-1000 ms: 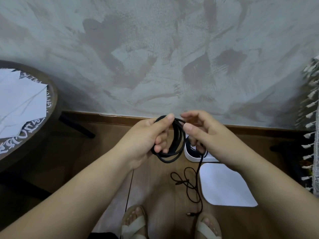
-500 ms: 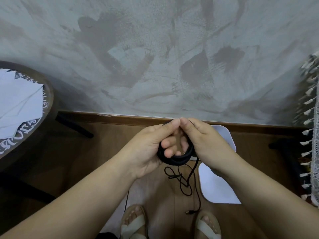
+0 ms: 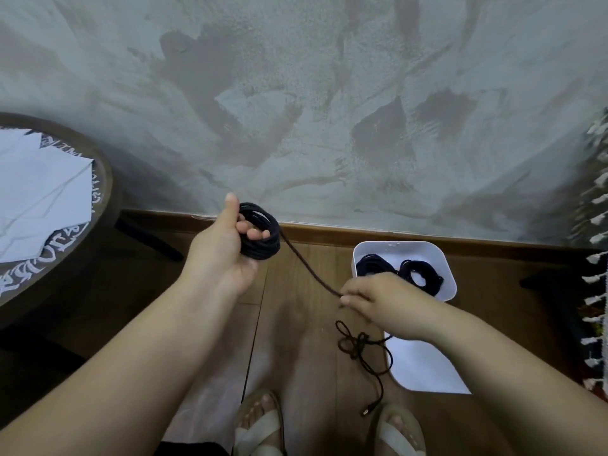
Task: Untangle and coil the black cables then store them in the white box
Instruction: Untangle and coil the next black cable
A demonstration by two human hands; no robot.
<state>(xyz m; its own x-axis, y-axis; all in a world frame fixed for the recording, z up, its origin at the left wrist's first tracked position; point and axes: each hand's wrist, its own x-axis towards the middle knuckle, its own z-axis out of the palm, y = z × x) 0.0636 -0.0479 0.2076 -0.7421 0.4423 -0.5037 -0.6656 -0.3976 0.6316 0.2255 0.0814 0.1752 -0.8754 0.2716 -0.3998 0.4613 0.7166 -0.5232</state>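
While both hands (image 3: 227,255) (image 3: 385,301) grip black cable (image 3: 309,264), white box (image 3: 404,250) holds two coils (image 3: 421,274).

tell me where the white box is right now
In the head view the white box sits on the floor by the wall, right of centre, just beyond the right hand.

Black cable coil (image 3: 260,231); white box (image 3: 448,284) with black coils inside; white lid (image 3: 424,366); brown wood-grain floor (image 3: 296,291); mottled grey wall (image 3: 329,93); cream sandals (image 3: 263,429); dark round counter (image 3: 105,179) with white lettering.
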